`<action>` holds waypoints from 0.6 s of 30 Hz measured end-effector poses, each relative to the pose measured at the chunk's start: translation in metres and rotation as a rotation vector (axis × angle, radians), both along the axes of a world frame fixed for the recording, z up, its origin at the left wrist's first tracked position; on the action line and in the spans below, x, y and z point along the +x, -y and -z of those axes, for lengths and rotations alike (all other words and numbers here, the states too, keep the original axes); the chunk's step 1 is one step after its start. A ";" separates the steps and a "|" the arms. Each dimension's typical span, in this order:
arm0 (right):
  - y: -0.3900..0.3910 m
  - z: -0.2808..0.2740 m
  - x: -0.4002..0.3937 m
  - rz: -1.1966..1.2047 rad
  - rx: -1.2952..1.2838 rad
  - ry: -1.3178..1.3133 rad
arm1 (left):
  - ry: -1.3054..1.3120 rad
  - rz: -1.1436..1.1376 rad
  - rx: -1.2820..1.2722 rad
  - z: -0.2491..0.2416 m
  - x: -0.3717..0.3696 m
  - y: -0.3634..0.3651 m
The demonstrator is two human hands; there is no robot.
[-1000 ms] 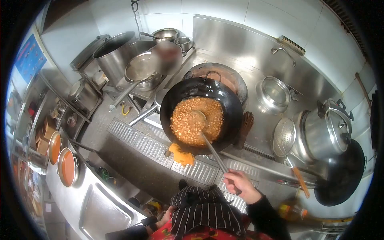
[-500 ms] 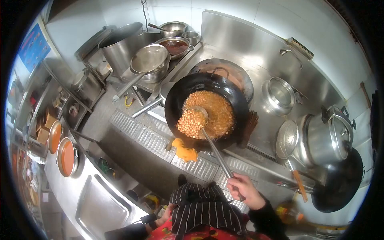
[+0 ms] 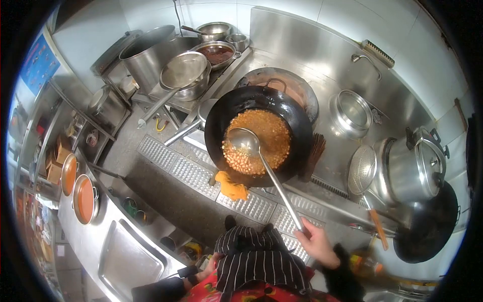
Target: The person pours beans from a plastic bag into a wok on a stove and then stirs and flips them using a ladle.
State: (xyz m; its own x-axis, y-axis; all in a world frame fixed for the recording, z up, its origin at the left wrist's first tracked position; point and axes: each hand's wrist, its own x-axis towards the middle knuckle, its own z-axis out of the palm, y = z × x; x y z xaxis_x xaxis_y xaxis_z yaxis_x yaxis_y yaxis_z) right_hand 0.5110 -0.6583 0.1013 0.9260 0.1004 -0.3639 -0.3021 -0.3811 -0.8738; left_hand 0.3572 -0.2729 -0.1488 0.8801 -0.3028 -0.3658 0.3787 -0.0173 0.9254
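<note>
My right hand [image 3: 319, 245] is wrapped round the end of a long-handled metal ladle [image 3: 282, 189]. The ladle's bowl lies in a big black wok [image 3: 299, 163], over pale round nuts or beans, probably peanuts [image 3: 245, 162], in bubbling brown liquid. Its bowl looks mostly emptied, with a few pieces at its lower edge. My left hand [image 3: 208, 268] rests low at my side against the striped apron [image 3: 259, 269]; its fingers are mostly hidden. An orange cloth [image 3: 231, 187] hangs at the wok's near rim.
A bamboo brush [image 3: 315, 153] stands right of the wok. Further right are a skimmer [image 3: 362, 168], a lidded pot [image 3: 415, 166] and a second wok [image 3: 427, 229]. At the left back are a strainer over a bowl [image 3: 183, 70] and a tall pot [image 3: 146, 60]. The left counter holds red sauce bowls [image 3: 85, 199].
The ladle has tipped over, and the nuts or beans heaped in it are now in the wok. My right hand has shifted slightly right. My left hand stays at my side.
</note>
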 end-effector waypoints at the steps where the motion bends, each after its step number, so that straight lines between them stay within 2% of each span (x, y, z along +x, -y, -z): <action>1: -0.001 -0.006 -0.003 0.002 -0.121 0.076 | 0.018 0.027 0.006 0.001 0.001 -0.001; 2: -0.002 -0.011 -0.006 0.002 -0.242 0.153 | 0.036 0.054 0.012 0.002 0.002 -0.002; 3: 0.001 -0.011 -0.008 0.002 -0.242 0.152 | 0.036 0.054 0.012 0.003 0.001 -0.002; 6: 0.021 -0.019 -0.012 -0.026 -0.228 0.066 | 0.008 0.013 -0.067 -0.015 0.005 0.004; 8: 0.028 -0.042 -0.011 -0.078 -0.255 -0.024 | -0.139 -0.026 -0.085 -0.031 0.010 0.008; 10: 0.026 -0.051 -0.011 -0.109 -0.292 -0.007 | -0.113 -0.016 -0.067 -0.025 0.010 0.006; 12: 0.022 -0.053 -0.011 -0.214 -0.449 0.102 | -0.087 -0.001 -0.052 -0.013 0.008 0.005; 13: 0.020 -0.045 -0.013 -0.212 -0.451 0.103 | -0.056 -0.007 -0.071 -0.002 0.006 0.003; 15: 0.016 -0.017 -0.012 -0.240 -0.642 0.323 | -0.016 -0.014 -0.087 -0.003 0.011 0.003; 18: 0.002 0.000 0.001 -0.240 -0.771 0.332 | -0.123 0.012 0.029 -0.024 0.016 0.009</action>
State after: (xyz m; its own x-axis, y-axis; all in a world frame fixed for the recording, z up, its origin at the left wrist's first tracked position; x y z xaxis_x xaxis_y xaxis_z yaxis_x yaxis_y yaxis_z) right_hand 0.5118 -0.6603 0.1012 0.9817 0.1431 -0.1256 0.0866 -0.9231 -0.3748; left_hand 0.3735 -0.2823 -0.1246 0.8244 -0.3010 -0.4793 0.4886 -0.0490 0.8711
